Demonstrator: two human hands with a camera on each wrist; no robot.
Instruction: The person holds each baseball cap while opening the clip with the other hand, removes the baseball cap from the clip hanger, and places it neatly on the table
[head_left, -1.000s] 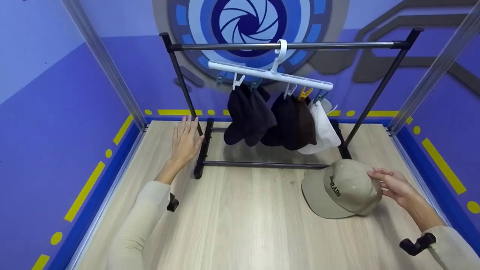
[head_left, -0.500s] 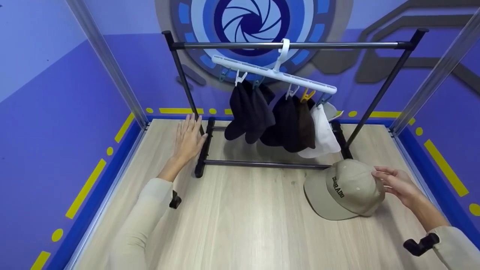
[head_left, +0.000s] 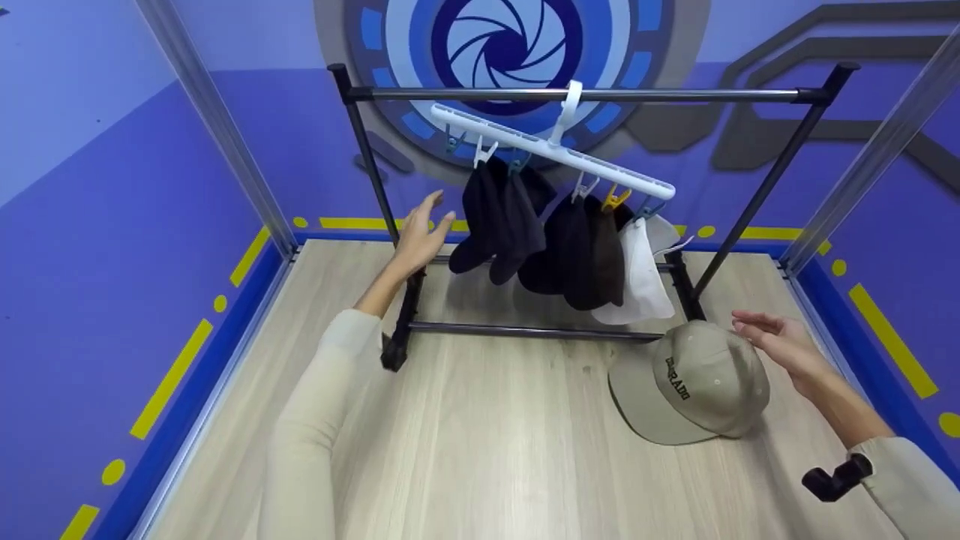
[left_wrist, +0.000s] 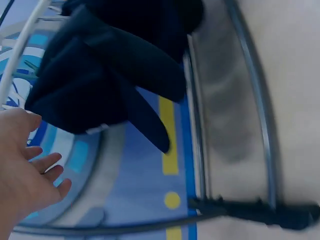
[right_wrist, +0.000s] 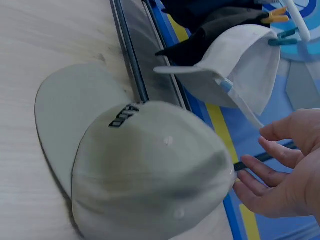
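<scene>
A khaki cap (head_left: 712, 382) with dark lettering sits on the wooden tabletop, its brim pointing left. My right hand (head_left: 787, 349) hovers over the back of its crown, with relaxed fingers and nothing in its grasp. In the right wrist view, the fingertips of that hand (right_wrist: 285, 170) overlap the crown's edge. My left hand (head_left: 420, 244) is raised by the rack's left post, palm turned inward and fingers loose. Just right of it hang dark caps (head_left: 487, 217), clipped to a white hanger (head_left: 555, 152). In the left wrist view, the left hand (left_wrist: 30, 170) holds nothing.
A black metal rack (head_left: 675, 95) carries the hanger, which slants down to the right. Farther along it hang a black cap (head_left: 564, 251), a brown cap (head_left: 609, 262) and a white cap (head_left: 641, 274). One clip is yellow (head_left: 616, 197). Blue walls (head_left: 97, 300) enclose the table.
My left hand has moved right and up from beside the rack's post toward the dark caps. The right hand has lifted off the khaki cap. The hanger has swung, its right end lower.
</scene>
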